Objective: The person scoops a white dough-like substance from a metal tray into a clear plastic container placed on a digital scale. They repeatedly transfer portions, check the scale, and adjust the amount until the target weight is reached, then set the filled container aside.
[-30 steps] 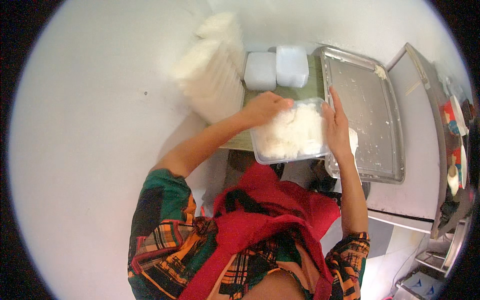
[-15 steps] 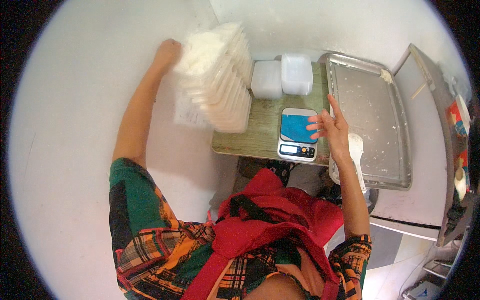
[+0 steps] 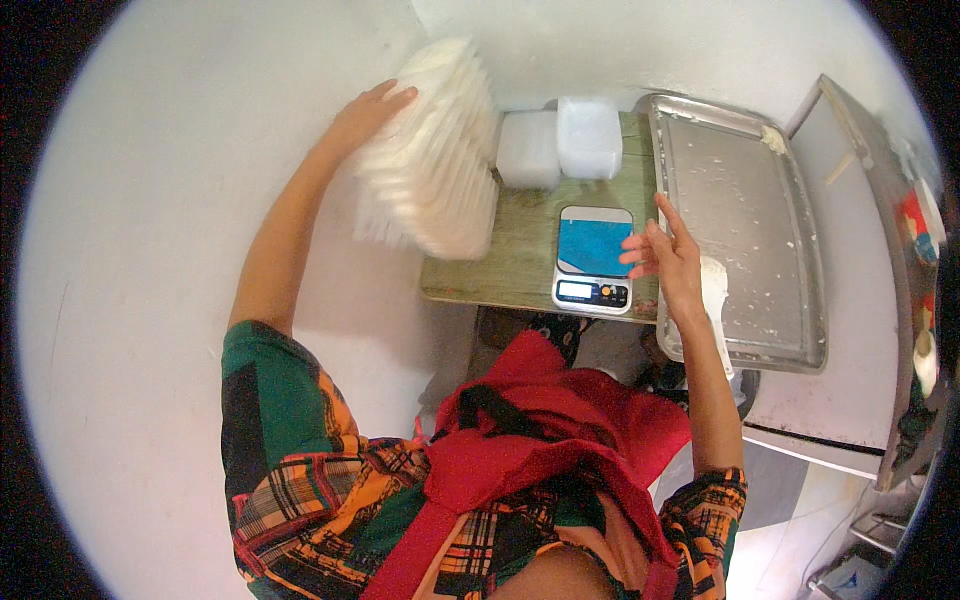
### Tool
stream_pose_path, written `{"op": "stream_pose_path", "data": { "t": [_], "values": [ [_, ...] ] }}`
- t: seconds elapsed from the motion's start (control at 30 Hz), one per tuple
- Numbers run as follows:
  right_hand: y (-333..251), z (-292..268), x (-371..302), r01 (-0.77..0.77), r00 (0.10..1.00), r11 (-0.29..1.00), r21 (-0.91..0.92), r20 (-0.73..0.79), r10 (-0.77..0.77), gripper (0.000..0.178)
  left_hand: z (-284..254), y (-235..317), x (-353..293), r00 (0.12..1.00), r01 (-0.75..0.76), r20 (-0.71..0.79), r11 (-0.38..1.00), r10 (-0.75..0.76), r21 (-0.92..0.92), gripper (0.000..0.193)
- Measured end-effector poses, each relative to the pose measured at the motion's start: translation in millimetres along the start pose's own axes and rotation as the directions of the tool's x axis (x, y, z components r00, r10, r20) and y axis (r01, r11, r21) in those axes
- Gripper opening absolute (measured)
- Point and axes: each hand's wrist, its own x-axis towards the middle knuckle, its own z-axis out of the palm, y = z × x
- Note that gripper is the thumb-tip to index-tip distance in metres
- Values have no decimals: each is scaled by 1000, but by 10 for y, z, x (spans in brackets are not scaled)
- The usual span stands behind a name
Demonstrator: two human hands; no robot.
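My left hand [image 3: 378, 115] is open at the upper left side of a tall stack of translucent white plastic containers [image 3: 435, 165]; its fingertips reach the top one. Motion blurs the stack, and white food in the containers is only faintly visible. My right hand [image 3: 668, 262] hovers empty with fingers apart, between the kitchen scale [image 3: 592, 290] and the metal tray [image 3: 740, 300]. A blue sheet [image 3: 590, 248] covers most of the scale's platform. Under my right wrist, a white rice paddle [image 3: 714, 300] lies along the tray's near left side, partly hidden.
Two stacks of empty-looking clear containers, one on the left [image 3: 528, 150] and one on the right [image 3: 590, 140], stand at the back of the green wooden table [image 3: 520, 220]. White bits dot the tray. White walls [image 3: 560, 45] close in behind and to the left.
My left hand has moved rightward from beside the container stack onto its top, its fingers now stretched out. The stack has become blurred. My right hand keeps nearly the same place.
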Motion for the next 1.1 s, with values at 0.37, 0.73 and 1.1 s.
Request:
{"op": "stream_pose_path", "data": {
  "t": [0.37,0.73,1.1],
  "values": [
    [520,-113,732,-44,999,980,-195,-27,39,49,110,50,-151,998,47,46,999,-46,-11,78],
    [851,-19,2056,-24,963,488,-872,-152,-224,37,314,-17,-95,1000,20,-19,987,-17,161,69],
    [978,34,2380,-195,930,381,-904,-293,-220,20,445,-112,-70,998,-26,-56,986,36,163,61]
  ]
}}
